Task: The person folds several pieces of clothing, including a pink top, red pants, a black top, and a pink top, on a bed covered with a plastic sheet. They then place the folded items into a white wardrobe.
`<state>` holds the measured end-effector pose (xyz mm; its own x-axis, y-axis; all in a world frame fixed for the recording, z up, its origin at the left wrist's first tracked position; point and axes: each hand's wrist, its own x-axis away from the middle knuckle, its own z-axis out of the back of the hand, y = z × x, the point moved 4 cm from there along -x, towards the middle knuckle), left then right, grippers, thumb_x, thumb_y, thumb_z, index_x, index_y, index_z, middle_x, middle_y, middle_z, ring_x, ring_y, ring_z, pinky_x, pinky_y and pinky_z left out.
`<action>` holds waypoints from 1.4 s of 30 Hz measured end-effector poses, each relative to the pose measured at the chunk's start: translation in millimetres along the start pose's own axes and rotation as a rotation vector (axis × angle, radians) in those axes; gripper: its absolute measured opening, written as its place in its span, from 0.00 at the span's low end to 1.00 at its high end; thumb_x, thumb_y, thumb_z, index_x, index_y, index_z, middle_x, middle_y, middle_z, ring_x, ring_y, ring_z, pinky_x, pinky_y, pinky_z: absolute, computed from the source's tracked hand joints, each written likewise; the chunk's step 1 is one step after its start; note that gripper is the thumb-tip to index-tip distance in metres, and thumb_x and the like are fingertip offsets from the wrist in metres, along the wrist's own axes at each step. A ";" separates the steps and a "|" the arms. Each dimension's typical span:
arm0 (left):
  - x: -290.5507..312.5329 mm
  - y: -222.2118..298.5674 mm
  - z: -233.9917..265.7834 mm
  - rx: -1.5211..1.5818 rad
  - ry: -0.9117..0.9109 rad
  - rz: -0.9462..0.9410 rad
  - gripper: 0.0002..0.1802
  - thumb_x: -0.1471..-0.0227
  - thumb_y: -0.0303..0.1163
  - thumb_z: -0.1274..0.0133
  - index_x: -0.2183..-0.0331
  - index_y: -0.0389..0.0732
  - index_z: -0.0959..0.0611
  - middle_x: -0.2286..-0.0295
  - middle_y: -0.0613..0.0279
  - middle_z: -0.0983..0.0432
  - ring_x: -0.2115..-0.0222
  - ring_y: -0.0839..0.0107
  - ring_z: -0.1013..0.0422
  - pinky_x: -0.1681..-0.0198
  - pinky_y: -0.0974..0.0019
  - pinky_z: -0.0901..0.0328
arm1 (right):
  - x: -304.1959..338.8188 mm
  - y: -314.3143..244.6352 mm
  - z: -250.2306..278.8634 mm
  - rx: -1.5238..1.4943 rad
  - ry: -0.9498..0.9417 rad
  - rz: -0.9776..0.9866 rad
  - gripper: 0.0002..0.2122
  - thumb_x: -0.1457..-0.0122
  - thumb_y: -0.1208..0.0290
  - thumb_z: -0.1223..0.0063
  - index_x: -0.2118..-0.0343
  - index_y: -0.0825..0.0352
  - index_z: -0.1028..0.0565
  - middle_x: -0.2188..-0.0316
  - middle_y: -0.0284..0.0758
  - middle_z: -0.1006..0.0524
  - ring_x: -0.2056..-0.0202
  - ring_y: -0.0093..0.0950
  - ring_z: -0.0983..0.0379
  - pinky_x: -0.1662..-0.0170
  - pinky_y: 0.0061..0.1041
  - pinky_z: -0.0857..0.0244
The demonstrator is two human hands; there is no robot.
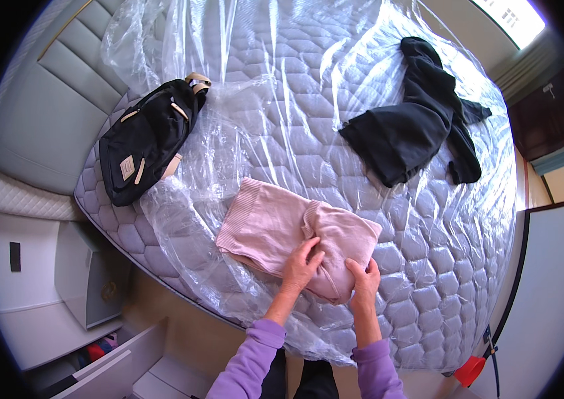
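Observation:
A pink sweatshirt [275, 216] with a wide ribbed hem lies partly folded on the plastic-covered mattress in front of me. A ribbed cuff rests across its middle. My left hand [303, 263] is on top of it beside that cuff, fingers curled into the cloth. At the near right edge my right hand [364, 278] grips the folded end, thumb on top and the other fingers partly hidden by fabric. Beyond, to the right, a black hooded sweatshirt [415, 130] is spread out with its sleeves bent.
Clear plastic sheeting [242, 143] covers most of the quilted mattress [421, 279]. A black backpack [152, 139] lies at the left, near the padded grey headboard [49, 120]. An open drawer [119, 362] stands at lower left, and a red object [470, 371] at lower right.

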<state>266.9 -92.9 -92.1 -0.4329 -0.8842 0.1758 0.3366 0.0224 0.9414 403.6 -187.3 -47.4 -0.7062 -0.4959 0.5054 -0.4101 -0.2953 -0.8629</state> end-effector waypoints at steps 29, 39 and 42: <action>-31.9 -65.5 196.6 0.373 0.157 0.382 0.43 0.70 0.49 0.36 0.53 0.37 0.32 0.61 0.52 0.29 0.62 0.67 0.31 0.58 0.67 0.37 | 12.0 49.7 -174.4 -0.117 -0.414 -0.454 0.29 0.62 0.70 0.37 0.54 0.68 0.35 0.60 0.35 0.29 0.57 0.31 0.34 0.51 0.29 0.41; 170.4 17.3 150.8 0.897 0.131 0.283 0.41 0.62 0.43 0.39 0.49 0.36 0.38 0.57 0.57 0.33 0.54 0.71 0.39 0.51 0.69 0.45 | 142.6 -37.1 -80.1 0.144 -0.893 -0.320 0.28 0.58 0.65 0.43 0.54 0.73 0.37 0.60 0.40 0.30 0.57 0.32 0.33 0.55 0.31 0.37; 229.3 45.9 127.5 0.986 0.216 0.323 0.43 0.61 0.45 0.41 0.48 0.36 0.40 0.52 0.57 0.38 0.49 0.69 0.44 0.46 0.67 0.51 | 133.4 -38.6 -29.9 0.492 -0.829 -0.290 0.26 0.61 0.76 0.42 0.55 0.66 0.34 0.62 0.38 0.34 0.60 0.30 0.39 0.61 0.27 0.38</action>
<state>76.4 -235.2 28.2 -0.2539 -0.8307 0.4955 -0.4606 0.5543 0.6933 308.0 -217.7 53.2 0.0840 -0.7077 0.7015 -0.0866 -0.7065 -0.7024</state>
